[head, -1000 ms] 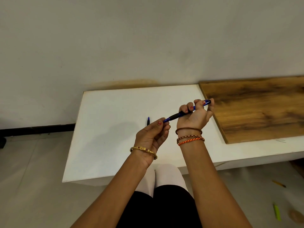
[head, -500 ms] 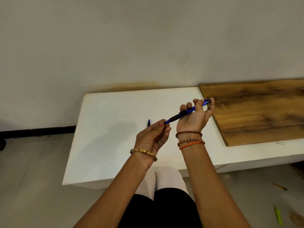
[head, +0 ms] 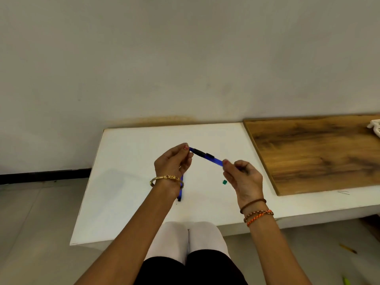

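You've got soft, even light, fairly bright, w/ no glare on the white table (head: 127, 202). A faint shadow lies on it left of your left hand (head: 172, 163), so light comes approx from the right. Pic's slightly soft; wide lens bends table & board (head: 308, 153) edges.

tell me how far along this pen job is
Done: a blue stick and a small green bit lie loose on the white table. In hand: the left hand and right hand hold the two ends of the blue pen above it. Left: likely fitting those loose pieces; nothing shows them joined yet.
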